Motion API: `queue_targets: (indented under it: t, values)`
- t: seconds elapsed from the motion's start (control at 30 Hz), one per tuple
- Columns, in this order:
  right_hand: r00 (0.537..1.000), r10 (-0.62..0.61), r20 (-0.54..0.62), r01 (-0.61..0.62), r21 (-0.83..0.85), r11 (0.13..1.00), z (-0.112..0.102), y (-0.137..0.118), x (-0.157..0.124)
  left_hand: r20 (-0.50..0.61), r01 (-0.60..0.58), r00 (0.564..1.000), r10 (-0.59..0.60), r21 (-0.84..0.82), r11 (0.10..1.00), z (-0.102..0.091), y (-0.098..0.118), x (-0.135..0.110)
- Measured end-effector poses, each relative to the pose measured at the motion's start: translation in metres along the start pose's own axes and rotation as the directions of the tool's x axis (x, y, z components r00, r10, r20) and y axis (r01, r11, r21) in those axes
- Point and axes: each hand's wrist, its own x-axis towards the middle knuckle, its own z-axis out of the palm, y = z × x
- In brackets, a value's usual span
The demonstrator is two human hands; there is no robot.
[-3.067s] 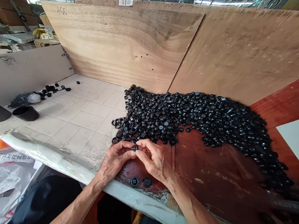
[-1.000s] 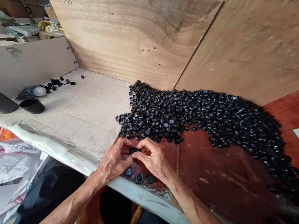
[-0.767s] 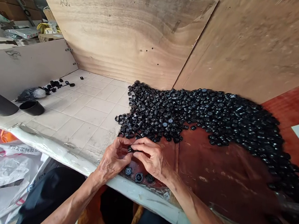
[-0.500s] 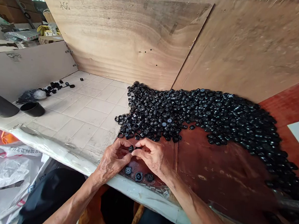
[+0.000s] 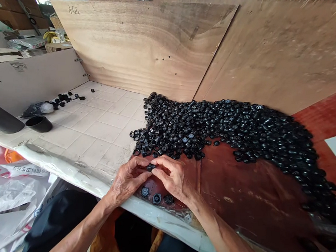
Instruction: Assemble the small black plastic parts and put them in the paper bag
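Observation:
Between the fingertips of both hands is a small black plastic part (image 5: 150,167), mostly covered by the fingers. My left hand (image 5: 129,179) pinches it from the left. From the right, my right hand (image 5: 172,176) pinches the same part, or a second piece pressed against it; I cannot tell which. Just below the hands, three round black caps lie in a row near the table edge: a left cap (image 5: 144,192), a middle cap (image 5: 157,198) and a right cap (image 5: 168,199). Beyond the fingers spreads a large heap of black plastic parts (image 5: 229,123).
A wooden board (image 5: 139,42) walls off the back. On the tiled surface (image 5: 95,124) at left stand a black cup (image 5: 39,124), a dark tube (image 5: 0,116) and scattered black pieces (image 5: 64,99). White plastic bags (image 5: 8,191) hang below the table's front edge (image 5: 73,175).
The fingertips of both hands have come closer together, and the black part between them now reaches across from one hand to the other. The view has shifted slightly.

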Motion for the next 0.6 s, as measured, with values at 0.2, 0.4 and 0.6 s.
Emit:
queue_targets:
  t: [0.2, 0.4, 0.6]
  values:
    - [1.0, -0.015, 0.009, 0.015, 0.017, 1.0, -0.0005, 0.0013, 0.0004, -0.003, -0.028, 1.0, 0.028, 0.026, 0.999, -0.0012, -0.0016, 0.0005]
    - [0.996, -0.09, 0.003, 0.09, 0.013, 0.996, -0.0003, 0.0029, 0.0009, -0.002, -0.016, 1.0, 0.016, 0.045, 0.999, -0.0001, 0.0002, 0.0]
    - [0.999, -0.04, 0.015, 0.039, 0.017, 0.999, 0.0022, 0.0098, 0.0003, 0.011, -0.011, 1.0, 0.01, 0.074, 0.997, -0.0018, -0.0021, -0.0008]
